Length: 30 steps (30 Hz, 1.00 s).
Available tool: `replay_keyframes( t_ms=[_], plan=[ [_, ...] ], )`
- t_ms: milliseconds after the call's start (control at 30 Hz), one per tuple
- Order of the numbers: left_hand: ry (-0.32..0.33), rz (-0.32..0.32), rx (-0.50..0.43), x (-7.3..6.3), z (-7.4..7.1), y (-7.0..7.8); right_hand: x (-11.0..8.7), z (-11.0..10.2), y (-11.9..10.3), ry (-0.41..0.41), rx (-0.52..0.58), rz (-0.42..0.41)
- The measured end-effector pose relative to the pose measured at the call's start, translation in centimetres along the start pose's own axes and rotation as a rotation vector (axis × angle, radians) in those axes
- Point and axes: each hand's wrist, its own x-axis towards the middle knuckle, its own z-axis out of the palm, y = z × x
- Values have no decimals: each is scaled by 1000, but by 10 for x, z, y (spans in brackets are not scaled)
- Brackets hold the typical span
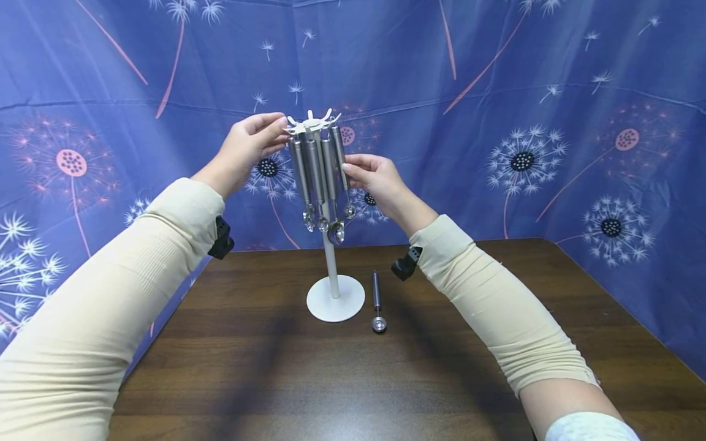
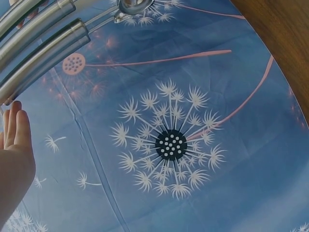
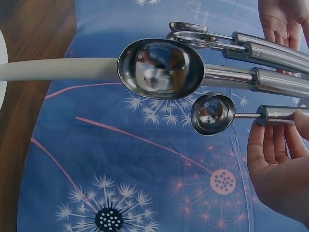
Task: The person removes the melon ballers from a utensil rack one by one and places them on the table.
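A white stand (image 1: 331, 263) with a round base holds several steel-handled scoops hanging from the hooks at its top. My left hand (image 1: 245, 144) is at the upper left of the stand, its thumb and fingers pinching a hook tip. On the other side, my right hand (image 1: 380, 180) pinches the handle of a melon baller (image 3: 212, 116), whose small round bowl hangs down. Beside it hang a scoop with a larger oval bowl (image 3: 161, 68) and others with small bowls. Whether the melon baller's top end sits on its hook is hard to tell.
Another melon baller (image 1: 377, 306) lies on the brown wooden table (image 1: 265, 373), just right of the stand's base. A blue cloth with dandelion prints (image 1: 430, 122) hangs behind and around the table.
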Motion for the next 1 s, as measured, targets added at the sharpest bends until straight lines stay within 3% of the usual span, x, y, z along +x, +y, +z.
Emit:
replay_keyframes(
  t_ms=[567, 733, 1000],
  plan=[
    [-82, -17, 18, 2, 0, 1, 1, -4, -5, 54, 80, -21],
    [-69, -1, 13, 2, 0, -1, 1, -7, -4, 82, 99, -13],
    [-29, 45, 39, 3, 2, -6, 0, -16, 5, 100, 38, 31]
  ],
)
